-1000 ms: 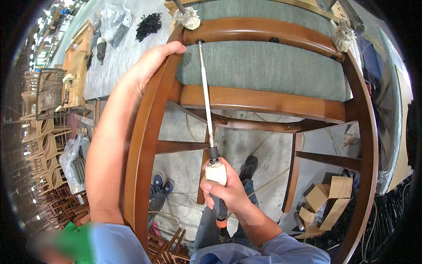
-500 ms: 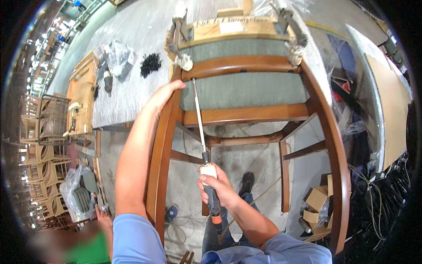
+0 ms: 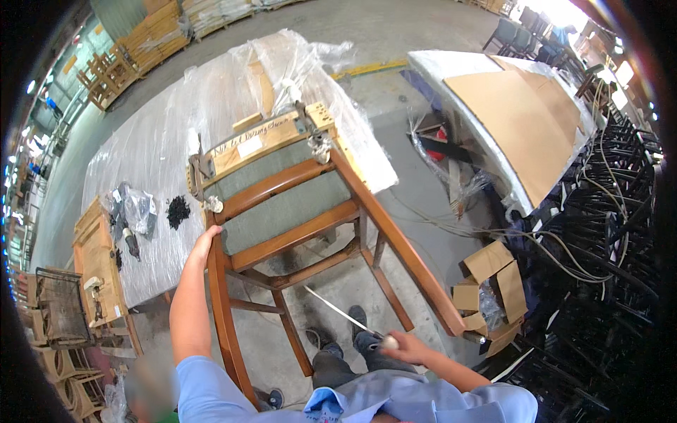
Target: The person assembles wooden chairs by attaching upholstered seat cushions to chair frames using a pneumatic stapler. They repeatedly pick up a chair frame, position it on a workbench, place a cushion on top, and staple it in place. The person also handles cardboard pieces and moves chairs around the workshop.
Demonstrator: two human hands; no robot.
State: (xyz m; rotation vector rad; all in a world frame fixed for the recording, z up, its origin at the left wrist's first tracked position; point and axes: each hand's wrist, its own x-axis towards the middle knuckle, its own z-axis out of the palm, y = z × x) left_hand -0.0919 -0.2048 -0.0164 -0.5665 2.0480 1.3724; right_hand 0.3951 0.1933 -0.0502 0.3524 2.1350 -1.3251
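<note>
Open brown cardboard cartons (image 3: 493,285) on the concrete floor, right. Plastic-wrapped tabletop (image 3: 162,148) bearing an overturned glossy brown wooden chair with grey-green fabric seat (image 3: 282,204). Left hand (image 3: 205,242) grips its rail; right hand (image 3: 409,347) closed around a long slim metal screwdriver (image 3: 345,313).

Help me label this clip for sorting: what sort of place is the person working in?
Most likely a furniture workshop or factory floor. A wooden chair lies clamped on a plastic-wrapped workbench, stacks of unfinished wooden chair frames line the far wall, and dark finished chairs are piled at the right on a bare concrete floor.
</note>
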